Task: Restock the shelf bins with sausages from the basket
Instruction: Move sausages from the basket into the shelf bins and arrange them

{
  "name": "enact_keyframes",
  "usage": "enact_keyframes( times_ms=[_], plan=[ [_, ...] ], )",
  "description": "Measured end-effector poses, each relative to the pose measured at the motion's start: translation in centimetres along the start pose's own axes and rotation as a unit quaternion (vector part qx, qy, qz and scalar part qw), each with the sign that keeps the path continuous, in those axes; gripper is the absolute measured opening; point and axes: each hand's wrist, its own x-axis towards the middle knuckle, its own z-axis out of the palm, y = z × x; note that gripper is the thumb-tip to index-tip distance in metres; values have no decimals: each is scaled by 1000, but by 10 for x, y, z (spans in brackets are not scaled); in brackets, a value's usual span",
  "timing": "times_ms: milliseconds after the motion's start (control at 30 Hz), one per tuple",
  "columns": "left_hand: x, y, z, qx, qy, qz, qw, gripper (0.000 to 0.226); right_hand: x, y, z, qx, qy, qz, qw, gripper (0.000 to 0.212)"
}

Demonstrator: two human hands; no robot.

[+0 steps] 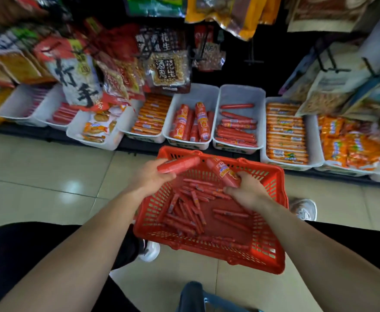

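A red plastic basket (pixel 272 226) stands on the floor in front of me, with several thin red sausages (pixel 191 210) loose in it. My left hand (pixel 149 176) grips a thick red sausage (pixel 180 164) above the basket's far left corner. My right hand (pixel 248 191) holds another thick red sausage (pixel 222 172) with a printed label, over the basket's far side. Straight beyond, a white bin (pixel 173 113) on the low shelf holds thick sausages (pixel 202 121) of the same kind. The white bin (pixel 258 109) to its right holds thin red sausages.
More white bins line the low shelf: orange-wrapped sticks (pixel 150 118) at centre left and others (pixel 284 136) at right. Snack bags (pixel 168 68) hang above on black hooks. My knees flank the basket, a white shoe (pixel 303 210) to its right. Beige floor tiles (pixel 45 167) lie at left.
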Motion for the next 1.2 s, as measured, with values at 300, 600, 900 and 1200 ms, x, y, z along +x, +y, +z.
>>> enact_keyframes(
  times_ms=[300, 600, 900, 1200],
  plan=[
    [80, 32, 14, -20, 118, -3, 993, 44, 58, -20, -13, 17, 56, -3, 998, 63],
    [200, 53, 58, -74, 170, -20, 983, 43, 170, -51, -20, 76, 103, -25, 991, 60],
    [215, 12, 58, 50, 168, 65, 982, 37, 254, -95, -11, 68, 131, -56, 987, 67],
    [203, 10, 58, 24, 167, 85, 982, 36, 227, -93, 25, -186, 136, -80, 970, 68]
  ],
)
